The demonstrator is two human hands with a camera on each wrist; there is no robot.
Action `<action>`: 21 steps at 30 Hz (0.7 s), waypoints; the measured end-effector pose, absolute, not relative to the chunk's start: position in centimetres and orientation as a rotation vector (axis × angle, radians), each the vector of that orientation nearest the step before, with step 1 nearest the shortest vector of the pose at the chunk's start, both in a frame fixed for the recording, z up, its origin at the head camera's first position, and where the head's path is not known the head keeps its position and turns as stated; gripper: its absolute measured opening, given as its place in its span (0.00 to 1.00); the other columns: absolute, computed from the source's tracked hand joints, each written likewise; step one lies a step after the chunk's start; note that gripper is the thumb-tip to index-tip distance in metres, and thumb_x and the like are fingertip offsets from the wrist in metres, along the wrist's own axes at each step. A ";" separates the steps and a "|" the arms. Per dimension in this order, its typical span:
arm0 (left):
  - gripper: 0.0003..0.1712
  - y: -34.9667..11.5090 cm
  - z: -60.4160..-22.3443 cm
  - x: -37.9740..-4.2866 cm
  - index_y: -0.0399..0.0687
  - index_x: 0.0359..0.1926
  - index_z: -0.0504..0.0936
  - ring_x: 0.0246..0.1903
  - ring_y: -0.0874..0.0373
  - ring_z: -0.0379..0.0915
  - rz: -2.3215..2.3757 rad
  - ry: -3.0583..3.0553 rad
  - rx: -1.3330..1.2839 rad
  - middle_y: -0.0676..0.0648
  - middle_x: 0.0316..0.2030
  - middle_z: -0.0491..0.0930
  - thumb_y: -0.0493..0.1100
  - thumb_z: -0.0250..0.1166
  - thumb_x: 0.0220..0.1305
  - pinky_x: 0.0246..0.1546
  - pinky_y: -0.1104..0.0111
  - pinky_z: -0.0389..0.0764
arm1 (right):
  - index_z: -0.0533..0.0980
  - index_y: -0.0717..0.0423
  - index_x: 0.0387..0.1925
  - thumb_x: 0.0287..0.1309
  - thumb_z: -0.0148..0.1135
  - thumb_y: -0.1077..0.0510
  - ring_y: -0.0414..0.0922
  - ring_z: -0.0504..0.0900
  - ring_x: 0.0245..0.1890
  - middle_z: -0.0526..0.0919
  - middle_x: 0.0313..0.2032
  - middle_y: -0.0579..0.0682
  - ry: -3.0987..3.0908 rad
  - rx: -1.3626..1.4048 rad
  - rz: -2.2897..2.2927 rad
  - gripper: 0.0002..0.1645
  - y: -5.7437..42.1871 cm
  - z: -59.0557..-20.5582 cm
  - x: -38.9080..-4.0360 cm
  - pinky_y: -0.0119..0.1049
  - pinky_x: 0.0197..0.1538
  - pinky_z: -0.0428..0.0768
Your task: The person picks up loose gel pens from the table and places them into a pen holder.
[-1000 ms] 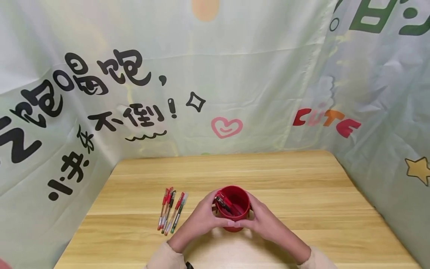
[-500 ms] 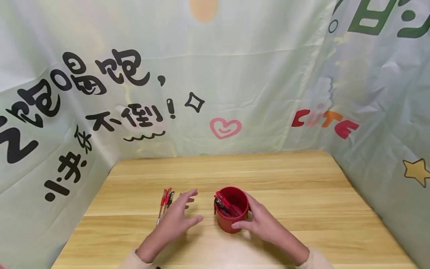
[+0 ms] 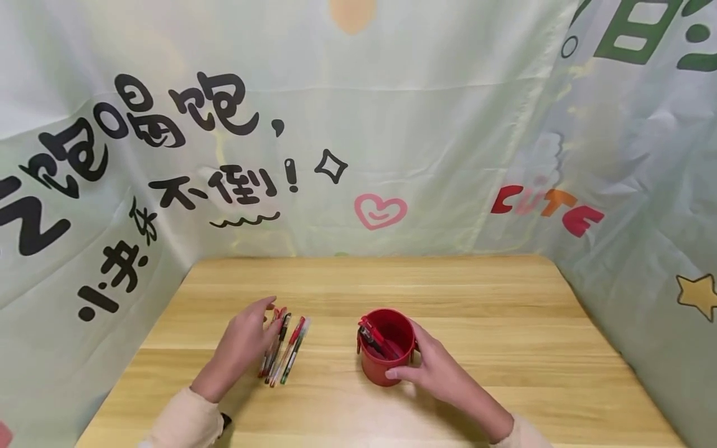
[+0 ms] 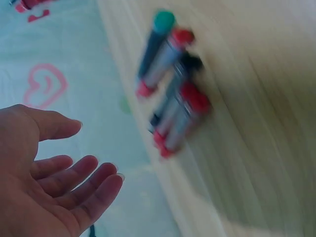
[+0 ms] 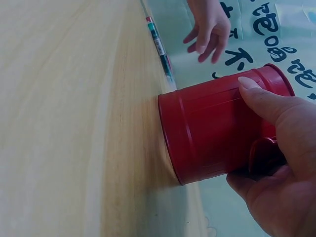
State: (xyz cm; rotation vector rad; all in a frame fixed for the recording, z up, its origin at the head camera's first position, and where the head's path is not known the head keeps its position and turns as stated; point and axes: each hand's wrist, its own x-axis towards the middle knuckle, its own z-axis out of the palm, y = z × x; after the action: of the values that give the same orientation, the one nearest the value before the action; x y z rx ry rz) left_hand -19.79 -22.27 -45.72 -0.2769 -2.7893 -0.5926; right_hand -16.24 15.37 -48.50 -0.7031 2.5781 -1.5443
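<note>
My right hand grips a small red bucket at the middle of the table, thumb on the near side. A red pen and a black pen lean inside it against the left wall. In the right wrist view the thumb lies along the bucket's side near the rim, fingers behind. My left hand hovers by several capped gel pens on the left, partly covering them in the head view. Its fingers are spread and hold nothing in the left wrist view, apart from the blurred pens.
The wooden table is bordered by a pale printed cloth backdrop at the back and both sides. Wood surface lies between the pens and the bucket. A dark object shows beside the left sleeve.
My left hand has let go of the bucket and moved left to the pens. The right hand keeps its grip, and the bucket stays in about the same place.
</note>
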 end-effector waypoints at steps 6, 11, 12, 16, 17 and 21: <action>0.26 -23.8 -46.2 -21.3 0.30 0.63 0.77 0.43 0.43 0.86 -0.542 -2.874 -0.239 0.34 0.52 0.86 0.39 0.68 0.68 0.44 0.52 0.88 | 0.61 0.47 0.77 0.50 0.81 0.43 0.53 0.77 0.69 0.75 0.70 0.50 2.575 -0.696 -1.544 0.57 15.3 -48.5 -16.2 0.52 0.66 0.80; 0.26 -24.1 -46.6 -22.0 0.29 0.62 0.77 0.46 0.42 0.86 -0.574 -2.990 -0.171 0.32 0.52 0.86 0.39 0.65 0.68 0.43 0.54 0.88 | 0.60 0.46 0.77 0.50 0.81 0.43 0.53 0.76 0.69 0.75 0.69 0.49 2.582 -0.682 -1.537 0.58 15.2 -48.5 -16.2 0.53 0.67 0.80; 0.26 -24.2 -46.7 -22.1 0.28 0.62 0.77 0.46 0.43 0.86 -0.579 -3.005 -0.165 0.32 0.52 0.86 0.38 0.65 0.67 0.42 0.54 0.88 | 0.60 0.46 0.77 0.50 0.81 0.43 0.53 0.76 0.69 0.75 0.69 0.49 2.582 -0.678 -1.535 0.58 15.2 -48.5 -16.1 0.53 0.67 0.80; 0.26 -24.3 -47.1 -22.5 0.28 0.61 0.78 0.46 0.44 0.86 -0.577 -3.041 -0.151 0.32 0.53 0.85 0.37 0.66 0.65 0.43 0.54 0.88 | 0.60 0.47 0.77 0.49 0.81 0.43 0.53 0.76 0.69 0.75 0.69 0.49 2.580 -0.680 -1.539 0.58 15.2 -48.5 -16.2 0.53 0.66 0.80; 0.25 -24.3 -47.3 -22.6 0.28 0.61 0.78 0.47 0.44 0.85 -0.575 -3.045 -0.154 0.32 0.53 0.85 0.37 0.66 0.64 0.44 0.53 0.88 | 0.60 0.47 0.77 0.49 0.81 0.43 0.53 0.76 0.69 0.75 0.69 0.49 2.580 -0.685 -1.539 0.58 15.2 -48.5 -16.2 0.53 0.66 0.80; 0.24 -24.3 -47.7 -22.9 0.28 0.59 0.79 0.45 0.46 0.85 -0.586 -3.066 -0.150 0.32 0.53 0.85 0.35 0.65 0.62 0.44 0.52 0.88 | 0.61 0.46 0.76 0.49 0.81 0.44 0.53 0.77 0.68 0.76 0.69 0.49 2.588 -0.699 -1.540 0.57 15.3 -48.6 -16.2 0.53 0.66 0.81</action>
State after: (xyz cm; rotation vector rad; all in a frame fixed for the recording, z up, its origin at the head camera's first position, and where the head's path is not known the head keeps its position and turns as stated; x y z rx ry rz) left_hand -22.91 -24.31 -47.68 -0.1502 -3.0661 -0.5860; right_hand -16.24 15.26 -48.58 -0.6995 2.5885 -1.5402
